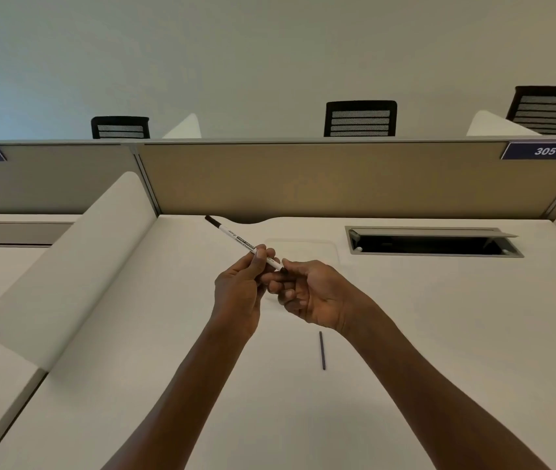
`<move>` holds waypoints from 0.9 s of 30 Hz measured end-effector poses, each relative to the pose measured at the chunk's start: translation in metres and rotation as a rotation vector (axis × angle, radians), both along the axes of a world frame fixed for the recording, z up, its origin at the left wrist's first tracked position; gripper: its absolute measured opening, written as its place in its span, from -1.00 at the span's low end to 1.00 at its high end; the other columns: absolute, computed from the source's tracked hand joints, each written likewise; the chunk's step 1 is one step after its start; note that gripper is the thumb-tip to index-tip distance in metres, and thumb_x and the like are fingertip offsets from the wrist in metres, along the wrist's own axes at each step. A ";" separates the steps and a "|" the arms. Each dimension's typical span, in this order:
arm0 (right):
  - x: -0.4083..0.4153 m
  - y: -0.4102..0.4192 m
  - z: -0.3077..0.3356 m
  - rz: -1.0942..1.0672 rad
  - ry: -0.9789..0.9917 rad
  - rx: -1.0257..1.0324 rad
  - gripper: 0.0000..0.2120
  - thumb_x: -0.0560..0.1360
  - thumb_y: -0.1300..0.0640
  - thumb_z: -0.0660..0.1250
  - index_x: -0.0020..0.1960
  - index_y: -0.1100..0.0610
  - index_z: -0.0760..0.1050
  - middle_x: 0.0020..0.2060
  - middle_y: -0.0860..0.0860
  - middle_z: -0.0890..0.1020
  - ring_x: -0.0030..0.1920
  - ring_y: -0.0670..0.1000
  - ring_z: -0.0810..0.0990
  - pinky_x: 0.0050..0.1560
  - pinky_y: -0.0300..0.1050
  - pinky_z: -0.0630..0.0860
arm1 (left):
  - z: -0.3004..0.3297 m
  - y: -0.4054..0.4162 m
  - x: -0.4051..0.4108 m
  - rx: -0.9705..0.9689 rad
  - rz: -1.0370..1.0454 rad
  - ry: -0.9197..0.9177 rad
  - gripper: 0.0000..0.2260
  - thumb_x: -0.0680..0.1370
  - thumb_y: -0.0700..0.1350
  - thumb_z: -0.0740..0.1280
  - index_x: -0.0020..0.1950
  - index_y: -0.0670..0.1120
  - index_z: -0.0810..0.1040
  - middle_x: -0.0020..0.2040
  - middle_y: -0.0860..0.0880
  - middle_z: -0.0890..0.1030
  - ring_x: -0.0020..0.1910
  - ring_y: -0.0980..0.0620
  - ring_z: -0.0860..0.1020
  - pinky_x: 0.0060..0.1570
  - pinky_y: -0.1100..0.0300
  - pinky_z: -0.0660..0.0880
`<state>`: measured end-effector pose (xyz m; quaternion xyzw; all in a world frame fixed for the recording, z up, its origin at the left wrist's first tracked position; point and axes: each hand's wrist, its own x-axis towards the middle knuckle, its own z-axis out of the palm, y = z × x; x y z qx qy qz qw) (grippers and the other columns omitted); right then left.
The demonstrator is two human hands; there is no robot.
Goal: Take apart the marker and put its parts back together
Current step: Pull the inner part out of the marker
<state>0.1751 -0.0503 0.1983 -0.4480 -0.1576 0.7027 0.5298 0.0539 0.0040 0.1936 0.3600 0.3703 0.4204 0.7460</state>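
Between the hands, the left hand [235, 290] grips the marker [241, 243], the right hand [307, 293] pinches its end, while the thin rod [322, 350] near the right wrist probably awaits refitting.

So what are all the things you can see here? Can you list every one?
marker: 1, white barrel with black print and a dark far end, held in the air above the desk by both hands
thin rod: 1, dark, lying on the desk near the right wrist
desk: 1, white, under the hands
cable hatch: 1, grey frame with its lid up, set in the desk at the back right
side divider: 1, white, rounded, left of the desk
back panel: 1, beige, behind the desk
number sign: 1, blue, reads 305, on the panel's top right
chairs: 3, black, behind the panel
left hand: 1, grips the marker's barrel
right hand: 1, pinches the marker's near end
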 end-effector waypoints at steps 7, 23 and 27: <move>0.003 -0.007 0.001 0.039 0.131 0.033 -0.62 0.65 0.07 0.08 -0.18 0.22 0.53 -0.42 0.02 0.49 -0.53 -0.11 0.36 -0.62 -0.35 0.23 | 0.001 -0.003 0.000 0.013 0.006 0.005 -0.78 0.57 -0.19 0.33 0.16 -0.25 0.62 -0.10 -0.07 0.71 -0.22 0.04 0.64 0.13 0.09 0.57; -0.026 0.009 -0.047 -0.352 -2.123 0.480 -0.94 0.43 0.36 0.38 -0.16 0.23 0.56 -0.35 0.12 0.60 -0.37 0.04 0.53 -0.42 -0.09 0.55 | 0.002 -0.007 0.015 -0.170 0.173 0.095 -0.87 0.56 -0.15 0.38 0.01 -0.17 0.67 -0.16 -0.04 0.71 -0.12 0.07 0.64 -0.05 0.22 0.51; -0.022 0.011 -0.050 -0.323 -2.095 0.497 -0.94 0.52 0.30 0.31 -0.10 0.22 0.56 -0.30 0.10 0.61 -0.34 0.03 0.53 -0.37 -0.09 0.56 | -0.001 -0.003 0.010 -0.147 0.139 0.085 -0.87 0.56 -0.14 0.37 -0.02 -0.17 0.67 -0.11 -0.06 0.71 -0.08 0.04 0.64 -0.02 0.20 0.50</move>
